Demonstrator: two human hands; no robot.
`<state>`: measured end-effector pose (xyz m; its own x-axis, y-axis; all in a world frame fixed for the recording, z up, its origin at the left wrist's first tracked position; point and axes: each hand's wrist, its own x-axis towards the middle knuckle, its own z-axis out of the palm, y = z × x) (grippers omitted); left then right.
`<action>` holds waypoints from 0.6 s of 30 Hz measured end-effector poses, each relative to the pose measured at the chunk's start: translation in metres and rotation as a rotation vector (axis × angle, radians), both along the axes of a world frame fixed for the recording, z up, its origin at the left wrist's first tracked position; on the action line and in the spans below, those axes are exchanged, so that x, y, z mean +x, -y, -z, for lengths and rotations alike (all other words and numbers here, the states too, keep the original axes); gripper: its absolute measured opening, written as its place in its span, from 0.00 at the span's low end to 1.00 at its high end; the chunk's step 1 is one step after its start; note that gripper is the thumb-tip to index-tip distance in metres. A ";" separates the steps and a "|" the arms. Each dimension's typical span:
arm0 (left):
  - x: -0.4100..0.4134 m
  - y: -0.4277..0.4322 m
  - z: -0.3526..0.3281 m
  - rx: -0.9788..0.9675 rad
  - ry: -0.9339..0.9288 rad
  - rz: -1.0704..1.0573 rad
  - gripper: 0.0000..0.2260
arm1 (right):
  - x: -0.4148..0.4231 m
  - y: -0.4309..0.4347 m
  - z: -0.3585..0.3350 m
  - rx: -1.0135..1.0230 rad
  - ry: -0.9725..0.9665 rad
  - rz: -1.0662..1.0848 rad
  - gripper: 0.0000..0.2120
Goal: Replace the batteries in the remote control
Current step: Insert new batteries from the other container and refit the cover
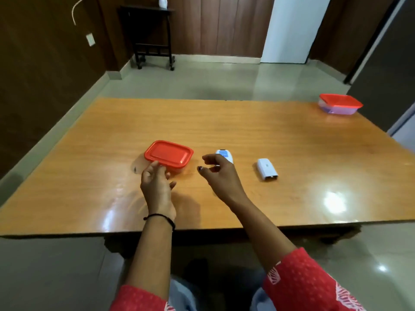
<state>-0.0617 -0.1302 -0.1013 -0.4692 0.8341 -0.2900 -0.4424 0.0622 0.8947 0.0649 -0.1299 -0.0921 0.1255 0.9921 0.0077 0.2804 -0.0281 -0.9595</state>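
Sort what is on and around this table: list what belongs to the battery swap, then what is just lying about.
Belongs to the job:
- remote control, behind the right hand
- white battery cover, lying apart to its right
- near red-lidded container, at the left hand; contents not visible

Lying about:
- far red-lidded container, at the table's far right corner
- dark side table by the wall

table: glossy orange-brown wood top (224,131) | on it: clear box with red lid (168,154) around 9 o'clock of center | white remote (225,155) just right of that, near the middle | white battery cover (267,169) at 3 o'clock from the remote | second red-lidded box (339,103) way off at the 2 o'clock corner
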 end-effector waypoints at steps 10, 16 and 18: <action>-0.017 -0.051 0.046 -0.047 0.070 -0.011 0.18 | -0.041 -0.135 0.043 -0.144 0.216 0.015 0.16; -0.021 -0.052 0.028 -0.045 0.485 0.174 0.19 | -0.049 -0.071 0.030 -0.045 -0.142 0.012 0.13; -0.023 -0.046 0.026 -0.012 0.554 0.312 0.29 | -0.049 -0.049 0.023 -0.055 -0.182 -0.055 0.10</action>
